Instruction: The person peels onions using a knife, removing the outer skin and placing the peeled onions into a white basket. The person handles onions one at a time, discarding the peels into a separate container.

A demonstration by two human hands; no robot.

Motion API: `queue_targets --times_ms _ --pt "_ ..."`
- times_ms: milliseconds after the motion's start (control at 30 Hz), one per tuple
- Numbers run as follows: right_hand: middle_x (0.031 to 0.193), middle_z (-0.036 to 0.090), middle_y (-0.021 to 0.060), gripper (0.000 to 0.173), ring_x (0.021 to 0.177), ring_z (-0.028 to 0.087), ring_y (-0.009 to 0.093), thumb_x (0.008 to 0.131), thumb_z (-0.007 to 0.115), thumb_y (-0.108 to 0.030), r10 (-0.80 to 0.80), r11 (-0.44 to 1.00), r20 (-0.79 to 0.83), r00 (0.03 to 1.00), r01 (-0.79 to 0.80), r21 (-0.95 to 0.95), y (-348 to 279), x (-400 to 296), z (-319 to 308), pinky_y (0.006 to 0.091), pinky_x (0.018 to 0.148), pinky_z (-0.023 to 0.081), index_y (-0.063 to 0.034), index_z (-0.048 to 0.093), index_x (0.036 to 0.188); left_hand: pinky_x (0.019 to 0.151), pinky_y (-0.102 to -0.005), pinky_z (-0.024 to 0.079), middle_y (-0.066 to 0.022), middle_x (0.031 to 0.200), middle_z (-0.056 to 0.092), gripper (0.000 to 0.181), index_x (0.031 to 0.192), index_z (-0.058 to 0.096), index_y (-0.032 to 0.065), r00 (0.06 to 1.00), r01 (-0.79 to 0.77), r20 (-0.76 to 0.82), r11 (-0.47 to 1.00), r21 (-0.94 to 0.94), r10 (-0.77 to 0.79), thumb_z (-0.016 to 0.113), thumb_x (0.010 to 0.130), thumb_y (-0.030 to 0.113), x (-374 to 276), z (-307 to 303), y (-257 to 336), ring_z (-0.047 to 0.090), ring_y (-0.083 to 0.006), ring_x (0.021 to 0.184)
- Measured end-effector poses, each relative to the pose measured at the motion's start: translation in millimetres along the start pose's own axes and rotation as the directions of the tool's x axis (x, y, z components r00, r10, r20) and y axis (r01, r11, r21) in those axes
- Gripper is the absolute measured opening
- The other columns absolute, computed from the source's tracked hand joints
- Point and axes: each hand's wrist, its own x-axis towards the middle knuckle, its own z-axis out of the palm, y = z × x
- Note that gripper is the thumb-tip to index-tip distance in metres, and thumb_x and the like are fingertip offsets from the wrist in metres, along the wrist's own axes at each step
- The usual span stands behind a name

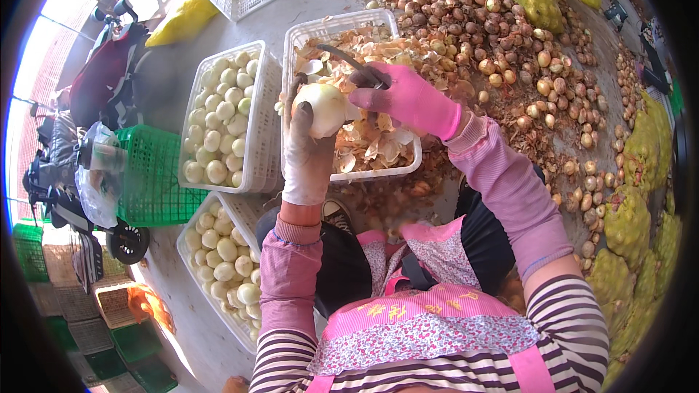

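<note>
My left hand (310, 147), in a soiled white glove, grips a large, mostly peeled onion (322, 103). Pale flesh shows on the side facing me. My right hand (401, 93), in a pink glove with dark fingertips, holds a curved knife (341, 54) whose blade points up and to the left. Its fingers meet the onion's right side, where a piece of skin hangs loose. Both hands are above a white plastic crate (352, 176) heaped with onion skins (377, 147). The palm side of the left hand is hidden behind the onion.
Two white crates of peeled onions, one upper (262, 120) and one lower (240, 213), stand at left by a green crate (158, 174). Unpeeled onions (475, 16) spread over the floor at right. Filled yellow mesh sacks (628, 224) line the right edge. A stroller (104, 82) stands far left.
</note>
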Motion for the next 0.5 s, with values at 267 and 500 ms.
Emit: queue_targets --times_ms 267,500 --pt "0.081 0.069 0.0131 0.032 0.071 0.069 0.024 0.087 0.069 -0.025 -0.086 0.934 -0.101 0.991 0.045 -0.356 25.2 9.5 3.7 0.0357 0.069 0.056 0.0023 0.061 0.102 0.100 -0.0457 0.049 -0.0142 0.129 0.056 0.079 0.146 0.042 0.0074 0.993 0.090 0.076 0.996 -0.024 -0.088 0.073 0.086 0.048 -0.1 -14.5 1.1 0.057 -0.0306 0.118" --pt "0.079 0.061 0.0037 0.056 0.075 0.062 0.013 0.100 0.060 -0.042 -0.147 0.804 -0.206 0.967 -0.005 -0.595 30.3 11.1 -22.1 0.0288 0.069 0.052 -0.0100 0.049 0.144 0.099 -0.0463 0.050 -0.0150 0.134 0.054 0.095 0.150 0.038 0.0087 0.992 0.064 0.105 0.996 0.066 -0.071 0.075 0.079 0.060 -12.0 -14.3 15.0 0.057 -0.0316 0.120"
